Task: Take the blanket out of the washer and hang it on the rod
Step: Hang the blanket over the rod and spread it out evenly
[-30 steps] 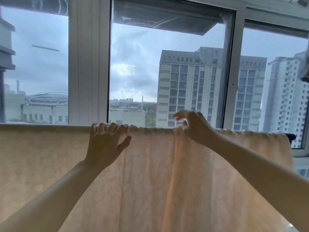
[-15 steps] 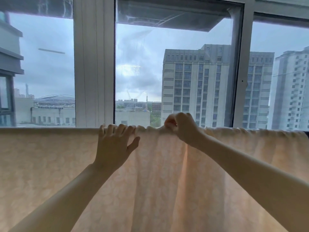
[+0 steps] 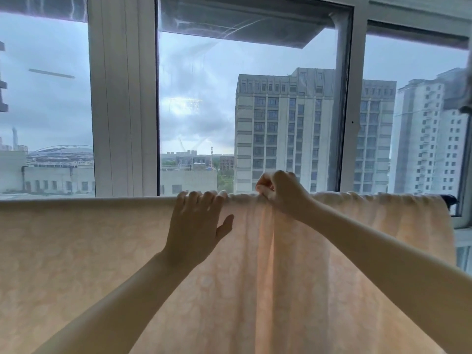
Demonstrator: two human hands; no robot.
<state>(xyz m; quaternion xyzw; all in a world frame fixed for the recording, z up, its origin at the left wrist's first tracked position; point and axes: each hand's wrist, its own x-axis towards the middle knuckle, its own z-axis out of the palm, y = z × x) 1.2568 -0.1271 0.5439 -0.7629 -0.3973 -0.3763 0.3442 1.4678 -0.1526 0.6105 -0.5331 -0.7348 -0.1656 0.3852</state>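
While both forearms reach up and forward, entries run near to far.

Left hand (image 3: 196,226): palm flat against the hanging cloth, fingers straight and close together, tips lying over the top fold, thumb apart. It grips nothing. No change over the last second.

Right hand (image 3: 281,194): fingers curled, pinching a bunch of cloth at the top fold, just right of the left hand. A second ago it arched above the fold with fingers spread; half a second ago it had closed on the cloth, and the pinch holds now.

Blanket (image 3: 76,251): pale peach, faintly patterned, draped over the rod and hanging across nearly the whole view. Smooth left of the hands; gathered in vertical pleats below the pinch and toward the rod's right end.

Rod (image 3: 450,200): only the dark right tip shows; the rest is covered.

Window frame (image 3: 122,98), tower blocks (image 3: 286,129): behind.

Judgement: the blanket is already hung. The new pinch suggests spreading the bunched right part, so the task looks nearly complete.
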